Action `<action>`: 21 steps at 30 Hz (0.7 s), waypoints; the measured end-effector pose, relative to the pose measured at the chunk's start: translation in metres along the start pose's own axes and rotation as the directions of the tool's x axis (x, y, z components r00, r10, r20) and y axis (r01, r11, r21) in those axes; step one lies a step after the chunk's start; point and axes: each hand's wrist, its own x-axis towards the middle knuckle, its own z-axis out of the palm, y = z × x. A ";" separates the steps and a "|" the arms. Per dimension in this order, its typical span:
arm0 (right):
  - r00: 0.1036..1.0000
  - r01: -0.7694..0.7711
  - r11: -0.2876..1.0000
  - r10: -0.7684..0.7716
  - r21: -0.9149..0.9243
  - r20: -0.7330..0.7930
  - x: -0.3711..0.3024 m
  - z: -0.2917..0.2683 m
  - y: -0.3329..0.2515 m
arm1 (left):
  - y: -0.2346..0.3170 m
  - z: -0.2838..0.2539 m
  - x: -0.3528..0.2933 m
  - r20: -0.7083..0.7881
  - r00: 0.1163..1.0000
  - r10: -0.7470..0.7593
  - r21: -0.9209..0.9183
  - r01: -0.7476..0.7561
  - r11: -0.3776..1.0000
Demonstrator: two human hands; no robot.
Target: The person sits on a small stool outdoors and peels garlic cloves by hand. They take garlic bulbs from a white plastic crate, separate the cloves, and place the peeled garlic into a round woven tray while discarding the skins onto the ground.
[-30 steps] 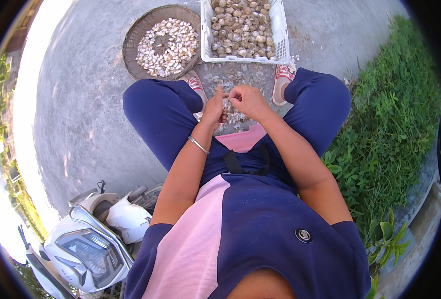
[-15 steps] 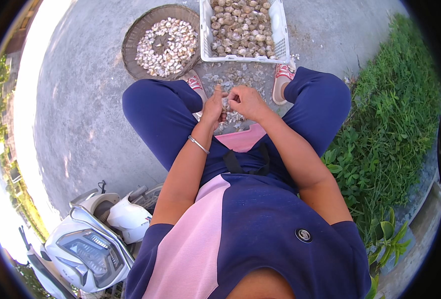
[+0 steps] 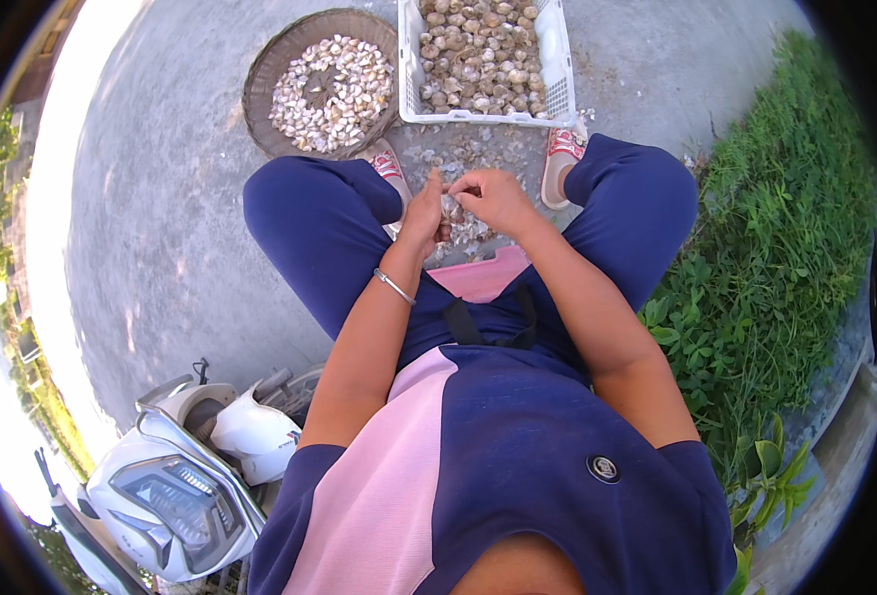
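Between my knees, my left hand [image 3: 424, 214] is closed around a whitish garlic bulb [image 3: 449, 205], partly hidden by the fingers. My right hand [image 3: 498, 202] meets it from the other side, with thumb and forefinger pinching at the bulb's papery skin. Past my left foot, a round woven basket [image 3: 259, 107] holds many separated garlic cloves [image 3: 344, 99]. Beside it, a white plastic crate [image 3: 561, 61] is filled with whole, dirt-brown garlic bulbs [image 3: 483, 58]. Loose garlic skins [image 3: 470, 238] lie on the ground under my hands and between my feet.
My slippered feet [image 3: 563, 151] stand close to the crate's near side. A pink seat edge [image 3: 480, 277] shows beneath me. Green plants [image 3: 756, 248] line the right side of the concrete ground [image 3: 161, 198]. A white scooter [image 3: 186, 496] stands behind on the left.
My right hand has shifted slightly left, its fingertips now against the bulb. More of the whitish bulb shows between my hands. My left hand has hardly moved.
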 end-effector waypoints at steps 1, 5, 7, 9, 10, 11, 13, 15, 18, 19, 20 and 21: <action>1.000 0.018 0.999 -0.018 -0.031 -0.005 0.000 -0.001 -0.002 | 0.000 0.000 0.000 0.005 1.000 -0.002 -0.006 0.002 1.000; 0.996 0.054 0.987 -0.065 -0.150 -0.067 0.001 0.000 0.000 | 0.002 0.002 -0.006 0.088 0.996 -0.008 -0.033 0.011 0.999; 0.995 -0.023 0.973 0.001 -0.228 -0.098 0.004 0.001 0.011 | 0.004 0.002 -0.007 0.140 0.990 0.009 -0.085 0.003 0.996; 0.982 -0.176 0.932 0.144 -0.316 -0.121 0.007 0.000 0.025 | 0.007 0.001 -0.008 0.167 0.985 0.042 -0.171 -0.013 0.985; 0.986 -0.125 0.961 0.093 -0.247 -0.139 0.007 0.002 0.032 | 0.009 0.002 -0.008 0.162 0.986 0.037 -0.189 -0.006 0.982; 0.987 -0.070 0.981 0.041 -0.179 -0.158 0.007 0.003 0.030 | 0.010 0.002 -0.009 0.154 0.988 0.032 -0.210 0.001 0.978; 0.993 -0.027 1.000 0.026 -0.002 -0.114 0.006 0.002 0.027 | 0.010 0.002 -0.007 0.152 0.988 0.031 -0.238 0.006 0.971; 0.997 -0.078 0.974 0.072 0.213 0.036 0.004 -0.002 0.004 | 0.005 -0.001 -0.001 0.157 0.987 0.037 -0.254 0.004 0.967; 0.999 -0.022 0.997 0.019 0.072 0.046 -0.002 0.001 -0.002 | 0.002 -0.003 0.004 0.143 0.988 0.057 -0.267 -0.016 0.963; 0.998 -0.031 0.995 0.026 0.093 0.052 -0.003 0.001 -0.002 | 0.001 -0.003 0.004 0.137 0.989 0.049 -0.269 -0.010 0.963; 0.998 -0.040 0.993 0.034 0.114 0.057 -0.003 0.001 -0.002 | 0.001 -0.002 0.002 0.132 0.990 0.041 -0.271 -0.003 0.963; 0.997 -0.049 0.990 0.041 0.134 0.063 -0.003 0.001 -0.002 | 0.000 -0.001 0.001 0.128 0.991 0.033 -0.272 0.003 0.962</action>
